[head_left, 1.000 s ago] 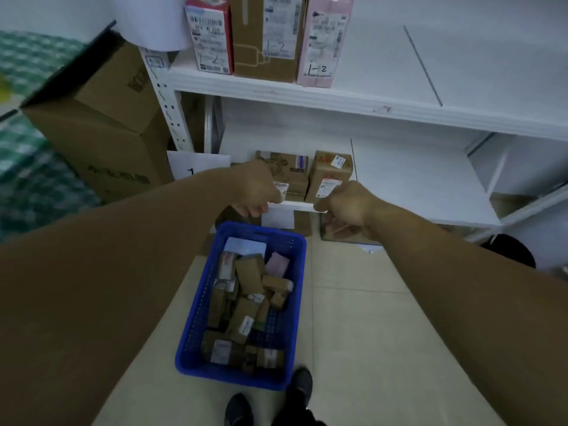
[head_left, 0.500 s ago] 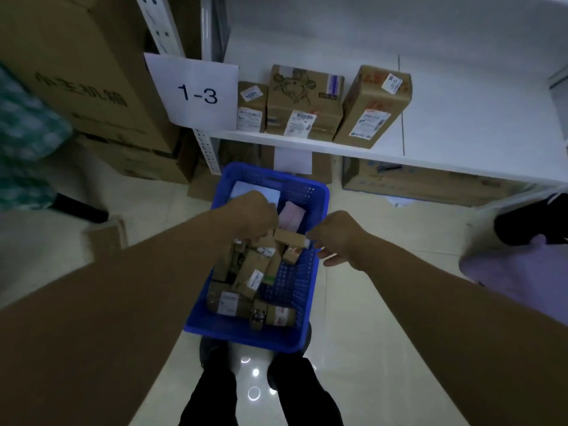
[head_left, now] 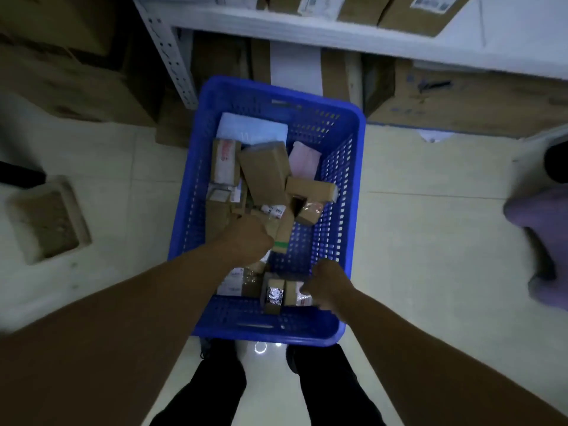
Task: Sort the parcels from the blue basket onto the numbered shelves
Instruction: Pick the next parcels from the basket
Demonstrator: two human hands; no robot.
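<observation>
step: picking next parcel | blue basket (head_left: 353,179) on floor by my feet, parcels heaped inside | left grip (head_left: 246,238) closed on a slim carton (head_left: 284,233) | right grip (head_left: 327,285) closing on small box (head_left: 292,292), contact unclear | lift straight up, read label first

Cardboard cartons (head_left: 461,99) under shelf, floor drain (head_left: 46,222) — left, pale tiled floor (head_left: 430,256)
</observation>
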